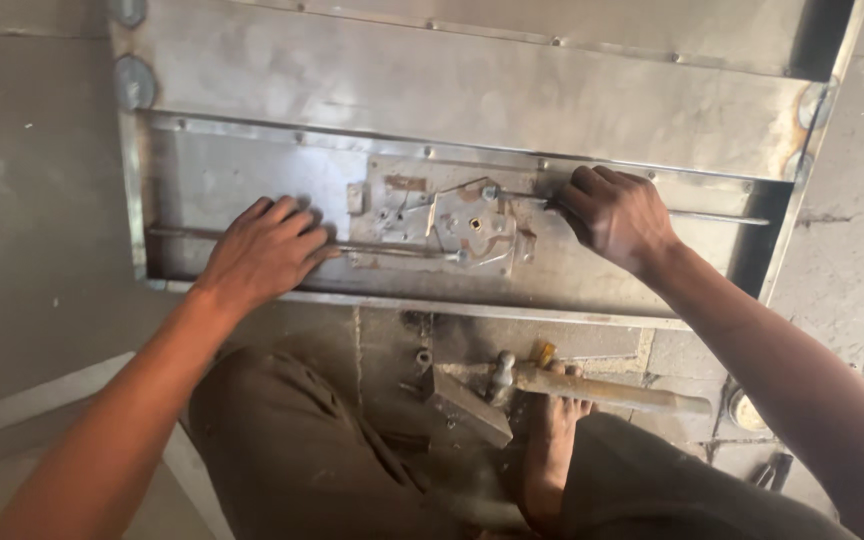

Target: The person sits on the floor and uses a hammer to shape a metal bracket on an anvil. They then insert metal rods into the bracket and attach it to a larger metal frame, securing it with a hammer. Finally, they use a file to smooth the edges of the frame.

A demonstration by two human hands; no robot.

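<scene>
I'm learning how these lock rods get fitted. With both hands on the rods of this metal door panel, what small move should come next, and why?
Probably ease the right rod inward toward the lock plate. The right hand grips that rod just beside the plate, and the left hand presses on the left rod, whose end already meets the mechanism. The hammer lies untouched by the foot, so hand pressure seems enough for now.

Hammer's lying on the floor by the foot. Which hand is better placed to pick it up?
Probably the right hand: the hammer lies toward the right, handle pointing that way. The left hand presses the left rod farther off. Both hands are busy on the lock plate.
</scene>
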